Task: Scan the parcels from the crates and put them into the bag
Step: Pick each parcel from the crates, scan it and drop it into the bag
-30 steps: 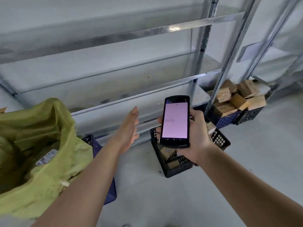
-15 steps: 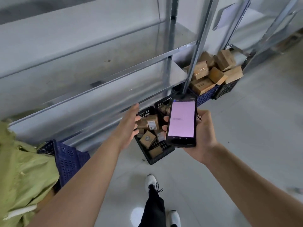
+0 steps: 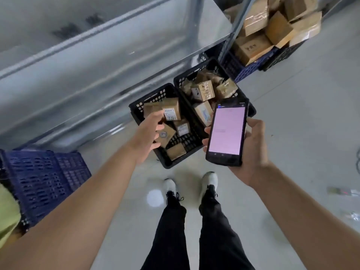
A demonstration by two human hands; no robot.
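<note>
Left hand was lowered over the crate | fingers loosely spread, nothing held | scanner gripped in right hand | step: parcel pickup | next: parcel to be grasped, label presented.

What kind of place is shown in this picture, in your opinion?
Probably a parcel sorting or storage room: metal shelving, black crates of labelled cardboard parcels on a bare floor, and a handheld scanner in the right hand.
</note>
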